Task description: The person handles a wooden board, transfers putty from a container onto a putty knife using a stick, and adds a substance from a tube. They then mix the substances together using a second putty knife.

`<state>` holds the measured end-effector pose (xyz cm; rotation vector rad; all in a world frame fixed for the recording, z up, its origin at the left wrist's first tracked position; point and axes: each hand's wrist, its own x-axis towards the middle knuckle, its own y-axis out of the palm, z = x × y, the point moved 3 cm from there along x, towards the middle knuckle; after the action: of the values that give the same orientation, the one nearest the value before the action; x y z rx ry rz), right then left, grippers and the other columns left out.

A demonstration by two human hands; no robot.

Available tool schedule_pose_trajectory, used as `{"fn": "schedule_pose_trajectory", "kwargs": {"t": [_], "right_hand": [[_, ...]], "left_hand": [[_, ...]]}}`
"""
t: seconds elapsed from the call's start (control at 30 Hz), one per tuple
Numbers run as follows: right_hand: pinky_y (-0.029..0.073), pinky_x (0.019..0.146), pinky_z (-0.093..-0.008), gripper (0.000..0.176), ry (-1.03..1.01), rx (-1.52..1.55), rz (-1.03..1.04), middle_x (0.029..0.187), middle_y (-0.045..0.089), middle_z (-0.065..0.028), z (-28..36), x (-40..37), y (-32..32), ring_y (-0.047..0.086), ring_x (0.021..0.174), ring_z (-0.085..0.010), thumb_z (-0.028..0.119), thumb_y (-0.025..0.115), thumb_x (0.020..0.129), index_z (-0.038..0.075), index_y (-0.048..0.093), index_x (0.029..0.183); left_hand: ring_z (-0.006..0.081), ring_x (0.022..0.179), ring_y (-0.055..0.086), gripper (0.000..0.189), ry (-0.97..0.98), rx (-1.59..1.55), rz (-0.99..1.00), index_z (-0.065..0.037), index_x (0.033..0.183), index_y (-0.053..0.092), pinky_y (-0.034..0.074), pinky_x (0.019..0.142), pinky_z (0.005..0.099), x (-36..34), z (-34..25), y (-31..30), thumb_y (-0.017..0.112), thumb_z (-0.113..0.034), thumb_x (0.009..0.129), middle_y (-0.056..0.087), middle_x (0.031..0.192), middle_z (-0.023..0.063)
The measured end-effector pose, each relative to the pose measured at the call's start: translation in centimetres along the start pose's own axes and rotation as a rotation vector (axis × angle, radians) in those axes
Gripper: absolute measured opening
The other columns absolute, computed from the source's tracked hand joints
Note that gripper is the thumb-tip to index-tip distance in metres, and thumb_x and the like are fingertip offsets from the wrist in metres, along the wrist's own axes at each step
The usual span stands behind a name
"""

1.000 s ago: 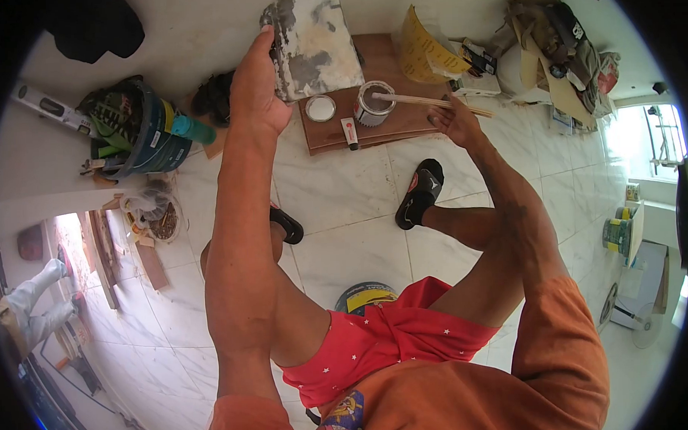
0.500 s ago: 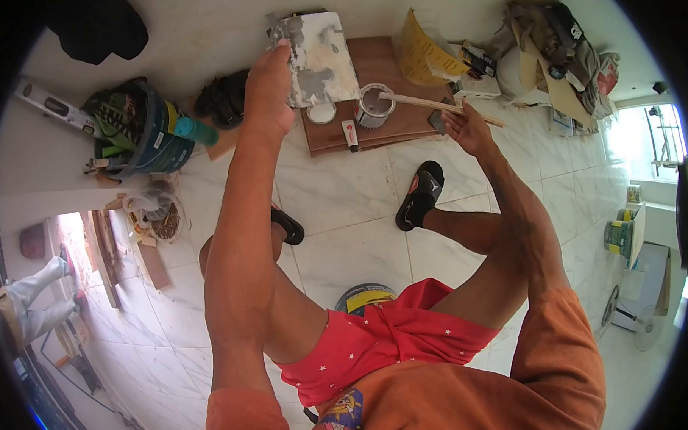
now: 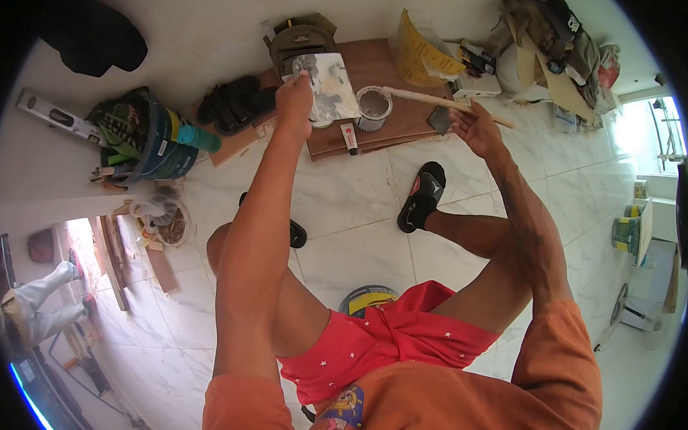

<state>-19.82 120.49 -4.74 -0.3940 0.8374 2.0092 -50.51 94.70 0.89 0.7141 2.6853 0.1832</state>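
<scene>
My left hand (image 3: 295, 103) is closed on the edge of a flat board (image 3: 330, 86) smeared with white and grey paste. Just right of the board stands an open can (image 3: 372, 121) with greyish stuff inside. My right hand (image 3: 477, 128) grips a long wooden stick (image 3: 438, 102), whose pale far end lies at the can's rim. A red and white tube (image 3: 349, 138) is beside the can. Under the board, a round white lid is mostly covered. Near my right fingers a dark grey square piece (image 3: 439, 120) rests on the brown panels (image 3: 369, 55).
A yellow sheet (image 3: 423, 53) curls behind the can. To the left are a bucket of tools (image 3: 156, 142), black footwear (image 3: 230, 105) and a backpack (image 3: 301, 42). Cardboard and bags (image 3: 543, 45) pile up at right. Another person's legs (image 3: 48, 301) show at far left.
The board in my left hand has come down and nearer to me, uncovering the backpack and covering most of the lid. The stick has shifted slightly right, its end moving to the can's rim.
</scene>
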Motion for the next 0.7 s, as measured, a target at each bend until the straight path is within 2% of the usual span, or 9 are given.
{"fn": "schedule_pose_trajectory", "kwargs": {"t": [0.2, 0.23, 0.33, 0.37, 0.47, 0.57, 0.7], "right_hand": [[0.056, 0.072, -0.0343, 0.038, -0.036, 0.006, 0.030, 0.101, 0.069, -0.0157, 1.1, -1.5, 0.4, 0.068, 0.088, -0.0230, 0.036, 0.053, 0.100, 0.000, 0.056, 0.113], [0.056, 0.072, -0.0340, 0.038, -0.038, -0.001, 0.037, 0.101, 0.069, -0.0154, 1.4, -1.6, 0.4, 0.068, 0.088, -0.0227, 0.036, 0.053, 0.100, 0.000, 0.056, 0.113], [0.056, 0.072, -0.0341, 0.038, -0.040, 0.026, 0.089, 0.100, 0.069, -0.0159, 2.2, -2.4, 0.8, 0.068, 0.088, -0.0221, 0.035, 0.052, 0.101, -0.001, 0.057, 0.113], [0.056, 0.072, -0.0337, 0.039, -0.041, 0.021, 0.099, 0.100, 0.069, -0.0161, 2.5, -2.7, 1.0, 0.069, 0.088, -0.0220, 0.036, 0.052, 0.100, -0.001, 0.057, 0.113], [0.056, 0.070, -0.0325, 0.039, -0.047, 0.008, 0.142, 0.100, 0.070, -0.0166, 3.5, -4.0, 2.0, 0.069, 0.087, -0.0217, 0.036, 0.053, 0.100, -0.001, 0.057, 0.114], [0.057, 0.067, -0.0311, 0.041, -0.061, -0.025, 0.210, 0.101, 0.070, -0.0167, 4.2, -5.2, 3.2, 0.069, 0.087, -0.0214, 0.037, 0.054, 0.100, -0.001, 0.057, 0.114], [0.056, 0.068, -0.0293, 0.045, -0.141, -0.143, 0.286, 0.100, 0.070, -0.0162, 5.4, -6.9, 4.6, 0.069, 0.086, -0.0202, 0.040, 0.056, 0.099, -0.002, 0.058, 0.114]], "left_hand": [[0.0177, 0.079, 0.058, 0.035, -0.031, 0.082, -0.043, 0.006, 0.101, 0.068, 0.047, 0.072, 0.0329, 2.5, 7.3, 1.5, 0.053, -0.026, 0.099, 0.066, 0.087, 0.0099], [0.0195, 0.081, 0.059, 0.037, -0.035, 0.197, -0.093, 0.007, 0.105, 0.067, 0.047, 0.075, 0.0339, 2.6, 8.2, 1.8, 0.052, -0.026, 0.099, 0.067, 0.090, 0.0126], [0.0227, 0.085, 0.062, 0.040, -0.056, 0.151, -0.076, 0.007, 0.110, 0.066, 0.047, 0.078, 0.0349, 4.4, 11.5, 2.0, 0.051, -0.028, 0.099, 0.068, 0.095, 0.0163], [0.0252, 0.091, 0.063, 0.041, -0.077, 0.216, -0.083, 0.006, 0.114, 0.066, 0.047, 0.082, 0.0362, 4.5, 12.2, 1.9, 0.050, -0.029, 0.099, 0.068, 0.100, 0.0187], [0.0269, 0.095, 0.063, 0.042, -0.097, 0.243, -0.066, 0.005, 0.118, 0.064, 0.047, 0.084, 0.0372, 6.5, 14.5, 1.7, 0.048, -0.030, 0.099, 0.067, 0.103, 0.0192], [0.0254, 0.097, 0.063, 0.041, -0.136, 0.172, -0.071, 0.004, 0.123, 0.061, 0.048, 0.085, 0.0361, 5.9, 13.3, 2.5, 0.049, -0.028, 0.099, 0.067, 0.107, 0.0169], [0.0234, 0.096, 0.064, 0.039, -0.168, -0.076, 0.054, 0.004, 0.121, 0.061, 0.050, 0.084, 0.0347, 3.5, 8.8, 4.2, 0.051, -0.026, 0.099, 0.066, 0.112, 0.0119]]}}
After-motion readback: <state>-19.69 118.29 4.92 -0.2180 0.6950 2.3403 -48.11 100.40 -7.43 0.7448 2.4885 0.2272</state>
